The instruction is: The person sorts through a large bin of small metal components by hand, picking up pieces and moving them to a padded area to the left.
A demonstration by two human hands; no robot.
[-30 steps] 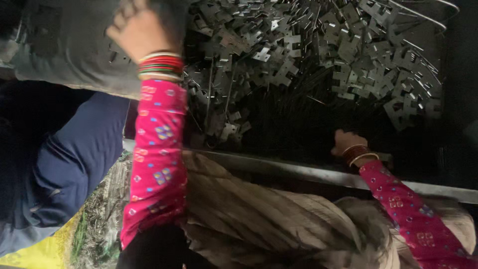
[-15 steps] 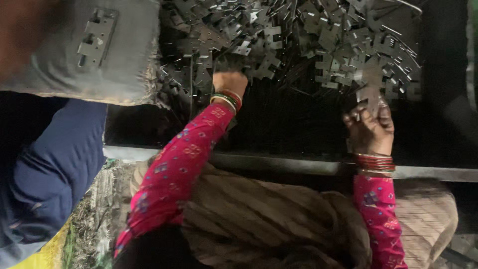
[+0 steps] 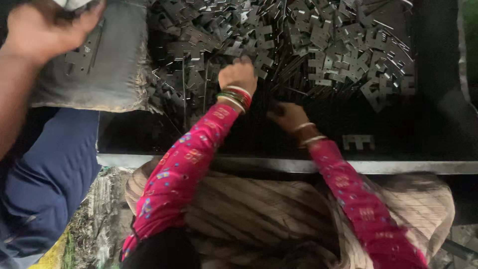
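Left hand [image 3: 239,75] reaching forward, knuckles up, fingers curled down. Right hand [image 3: 288,115] lower, nearer the body, fingers bent, pointing left. Both forearms extended.

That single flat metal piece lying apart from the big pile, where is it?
The lone metal piece lies in the head view on the dark tray floor, right of the right hand, just below the pile of metal pieces and above the tray's front rim.

place: metal workshop | evidence: heap of stamped metal plates [image 3: 318,45] on dark workbench [image 3: 279,164]
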